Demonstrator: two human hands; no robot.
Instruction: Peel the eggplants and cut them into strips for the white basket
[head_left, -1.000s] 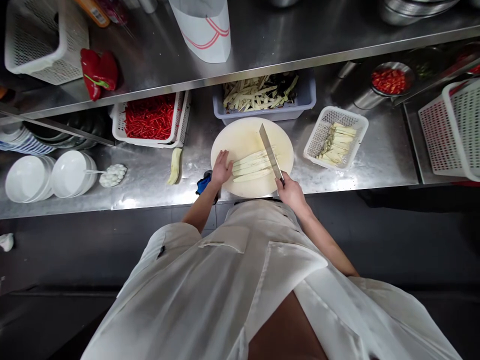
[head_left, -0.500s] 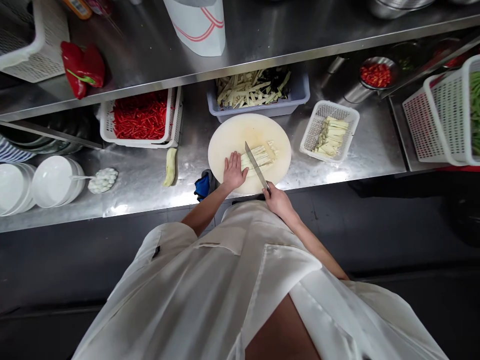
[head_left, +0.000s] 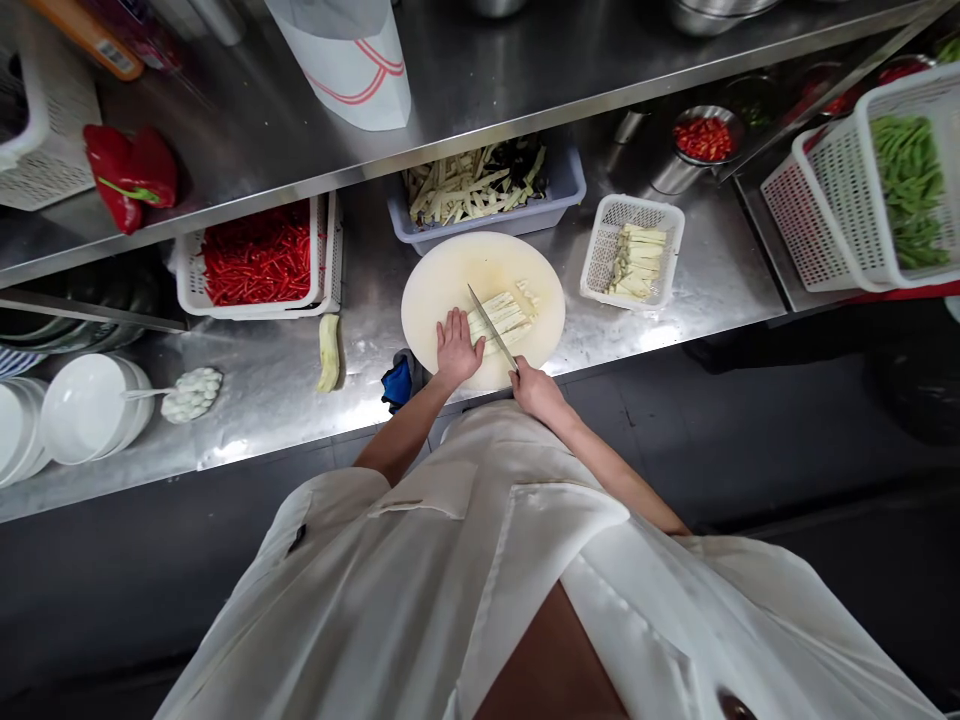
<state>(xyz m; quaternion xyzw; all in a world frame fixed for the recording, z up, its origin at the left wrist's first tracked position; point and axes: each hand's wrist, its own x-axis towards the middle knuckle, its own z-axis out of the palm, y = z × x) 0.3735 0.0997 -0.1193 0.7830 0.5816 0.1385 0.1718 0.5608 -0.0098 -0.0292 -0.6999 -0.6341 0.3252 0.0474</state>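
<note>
My right hand [head_left: 538,388] is closed round the handle of a kitchen knife [head_left: 491,325]. The blade lies slantwise over pale peeled eggplant strips [head_left: 508,318] on a round white cutting board [head_left: 431,270]. Flat on the left end of these strips, my left hand [head_left: 458,347] rests with fingers stretched out, just left of the blade. Small cut bits sit at the strips' right end. A whole peeled eggplant [head_left: 328,352] lies on the counter left of the board.
A white basket [head_left: 590,262] of cut strips stands right of the board. Behind it is a grey-blue tub [head_left: 561,208] of strips and dark peel. Red chillies [head_left: 259,255] fill a basket at left. A steel shelf [head_left: 465,90] overhangs the counter's back. White bowls [head_left: 86,408] stand far left.
The view has shifted, so the counter's things appear farther left. The knife blade looks more edge-on and stands over the strips, a little nearer the left hand. The left hand still presses on them.
</note>
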